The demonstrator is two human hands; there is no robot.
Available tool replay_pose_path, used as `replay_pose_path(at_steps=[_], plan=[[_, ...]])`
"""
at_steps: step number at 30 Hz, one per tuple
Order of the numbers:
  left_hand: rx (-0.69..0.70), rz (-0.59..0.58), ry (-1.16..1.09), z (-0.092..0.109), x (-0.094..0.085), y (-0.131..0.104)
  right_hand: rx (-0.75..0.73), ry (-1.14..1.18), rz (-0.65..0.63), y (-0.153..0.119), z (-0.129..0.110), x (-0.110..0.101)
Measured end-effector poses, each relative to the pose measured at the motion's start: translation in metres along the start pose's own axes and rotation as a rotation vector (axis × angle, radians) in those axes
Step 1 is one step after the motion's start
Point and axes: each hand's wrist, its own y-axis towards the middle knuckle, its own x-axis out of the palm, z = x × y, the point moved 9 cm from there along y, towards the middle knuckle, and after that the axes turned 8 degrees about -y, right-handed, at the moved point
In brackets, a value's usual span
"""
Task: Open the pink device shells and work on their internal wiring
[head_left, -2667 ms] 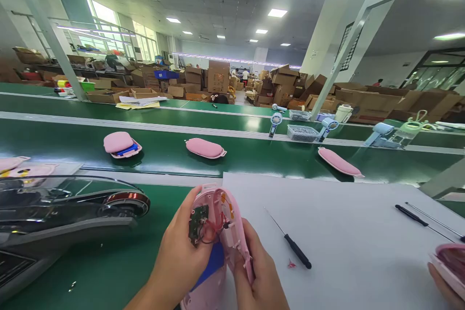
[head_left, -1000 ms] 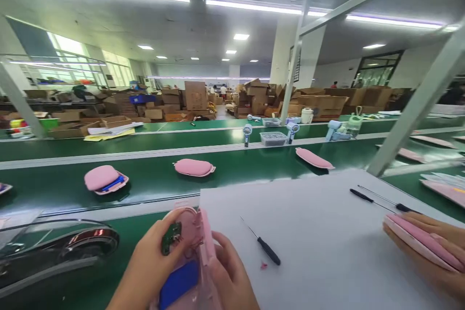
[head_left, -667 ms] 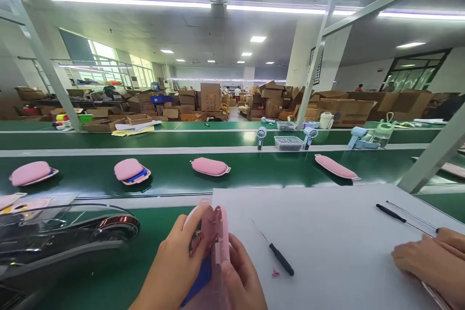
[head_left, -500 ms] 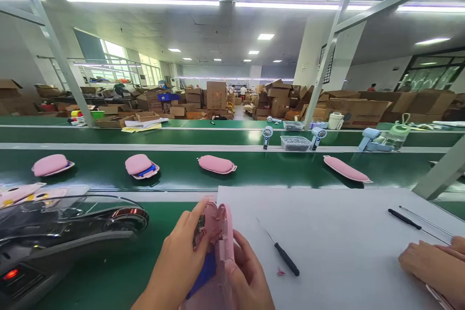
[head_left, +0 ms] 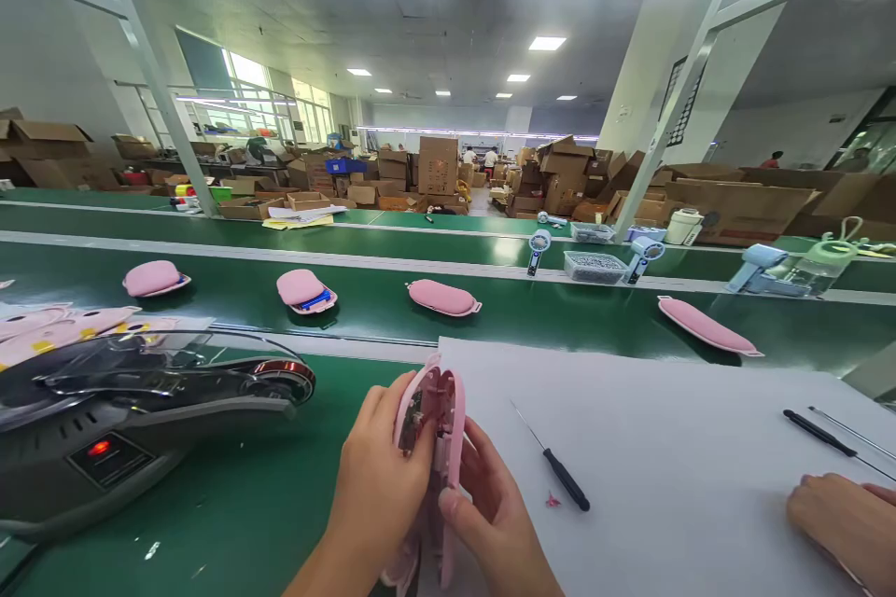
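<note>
Both my hands hold a pink plastic casing on edge, its two shells partly parted like a clam. My left hand grips the left shell, thumb at the gap, beside a small green circuit board inside. My right hand is closed round the right shell, thumb on its edge. The lower end of the casing is partly hidden by my hands. To the right, on the white sheet, lies a screwdriver with a black handle. Next to it is a tiny pink piece.
Several pink casings, one of them, sit along the green conveyor. A dark machine with a red light stands left. At right are another screwdriver and another person's hand. Beyond are a screw tub and blue handheld fans.
My hands have brought the two shells closer together, and the blue part between them no longer shows. The whole view has shifted, with the casing a little farther right.
</note>
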Motion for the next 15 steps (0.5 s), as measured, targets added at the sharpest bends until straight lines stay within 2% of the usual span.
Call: replay_pose_path(at_steps=[5, 9, 12, 14, 15], plan=[[0.031, -0.058, -0.139, -0.0032, 0.0013, -0.0033, 0.011, -0.003, -0.053, 0.0, -0.0019, 0.002], [-0.085, -0.131, -0.238, -0.0092, 0.0065, -0.0036, 0.004, 0.004, -0.07, 0.0022, 0.0005, 0.0052], [-0.159, -0.069, -0.192, -0.0093, 0.0014, -0.0087, -0.024, -0.003, -0.06, 0.0039, 0.0022, 0.0023], [-0.143, -0.028, -0.133, -0.0083, -0.0009, -0.0104, -0.019, -0.043, -0.096, 0.0039, 0.0014, -0.0001], [-0.079, -0.012, -0.06, -0.0048, -0.0002, -0.0083, -0.019, -0.075, -0.121, 0.0034, -0.001, -0.0019]])
